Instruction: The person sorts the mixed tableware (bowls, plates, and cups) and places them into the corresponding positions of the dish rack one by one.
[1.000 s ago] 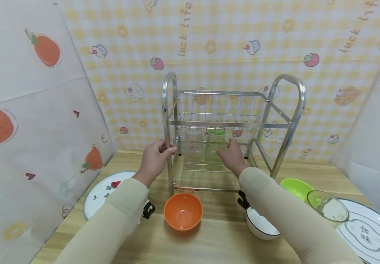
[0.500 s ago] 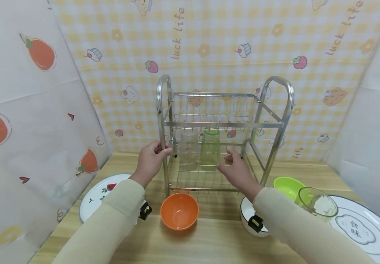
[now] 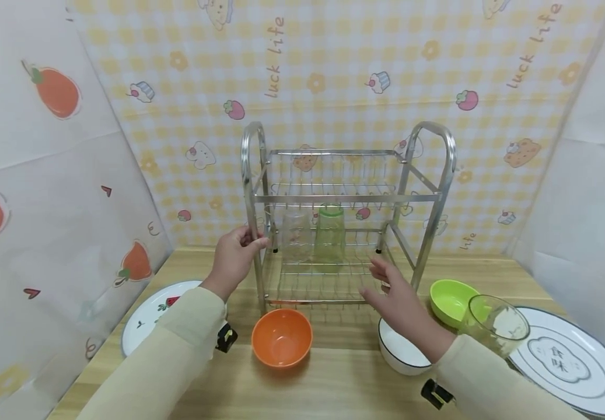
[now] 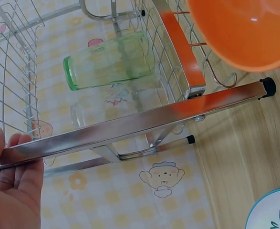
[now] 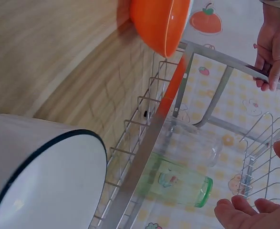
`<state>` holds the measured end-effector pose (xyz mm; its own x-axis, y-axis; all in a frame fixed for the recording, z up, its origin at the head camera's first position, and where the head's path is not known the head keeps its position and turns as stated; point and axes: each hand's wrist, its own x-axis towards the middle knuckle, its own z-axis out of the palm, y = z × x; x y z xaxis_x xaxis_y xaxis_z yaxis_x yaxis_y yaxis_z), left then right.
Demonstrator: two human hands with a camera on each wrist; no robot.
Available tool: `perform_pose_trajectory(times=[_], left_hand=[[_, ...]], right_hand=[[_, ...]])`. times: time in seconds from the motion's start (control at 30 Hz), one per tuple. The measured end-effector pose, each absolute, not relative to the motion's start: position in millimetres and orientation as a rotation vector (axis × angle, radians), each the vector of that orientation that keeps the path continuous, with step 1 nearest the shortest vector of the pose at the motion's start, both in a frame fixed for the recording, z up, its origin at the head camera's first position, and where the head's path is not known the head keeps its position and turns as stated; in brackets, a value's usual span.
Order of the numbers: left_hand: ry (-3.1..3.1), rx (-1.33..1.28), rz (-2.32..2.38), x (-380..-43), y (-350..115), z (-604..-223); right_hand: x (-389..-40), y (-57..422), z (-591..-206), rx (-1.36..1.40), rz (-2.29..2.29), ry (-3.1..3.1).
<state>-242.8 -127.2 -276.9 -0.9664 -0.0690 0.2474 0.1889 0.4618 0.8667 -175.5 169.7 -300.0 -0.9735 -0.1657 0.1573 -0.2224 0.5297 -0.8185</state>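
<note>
A two-tier metal dish rack (image 3: 346, 199) stands on the wooden table. My left hand (image 3: 234, 256) grips its front left post, fingers and thumb curled round the bar (image 4: 101, 135). My right hand (image 3: 399, 300) is held in front of the lower tier's right side, fingers loosely bent and apart, holding nothing. On the lower shelf a clear glass (image 3: 296, 236) and a green glass (image 3: 330, 236) stand side by side. The right wrist view shows the green glass (image 5: 178, 187) beyond the rack's front bar, with my right fingers (image 5: 240, 210) apart from it.
An orange bowl (image 3: 282, 338) sits before the rack, a white dark-rimmed bowl (image 3: 402, 350) under my right forearm. On the right are a lime-green bowl (image 3: 450, 297), a yellowish glass (image 3: 491, 324) and a white plate (image 3: 591, 373). A watermelon-patterned plate (image 3: 136, 332) lies left.
My right hand has drawn back from the green glass, toward the right and the table's front, its fingers opening. The left hand keeps its grip on the post. The view has shifted slightly.
</note>
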Motion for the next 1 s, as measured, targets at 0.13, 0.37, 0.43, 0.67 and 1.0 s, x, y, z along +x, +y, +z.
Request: perform_pose_trajectory(times=[0.13,0.37,0.43,0.67,1.0], left_hand=[[-2.446,-0.103,-1.496,-239,-127,-276],[-2.452,-0.088,-1.482,-234,-131,-283],[-2.456,-0.082,-1.511,-232,-134,-286],[-2.522,-0.052,-1.51,-212,-143,-290],[-2.576,-0.059,-1.43,-178,-136,-287]], right_hand=[[-166,176,-299,0.333,1.435,-2.682],[-153,184,-297,0.3,1.444,-2.67],[-151,186,-298,0.296,1.456,-2.668],[-141,192,-300,0.309,1.439,-2.635],[-130,205,-302,0.281,1.375,-2.586]])
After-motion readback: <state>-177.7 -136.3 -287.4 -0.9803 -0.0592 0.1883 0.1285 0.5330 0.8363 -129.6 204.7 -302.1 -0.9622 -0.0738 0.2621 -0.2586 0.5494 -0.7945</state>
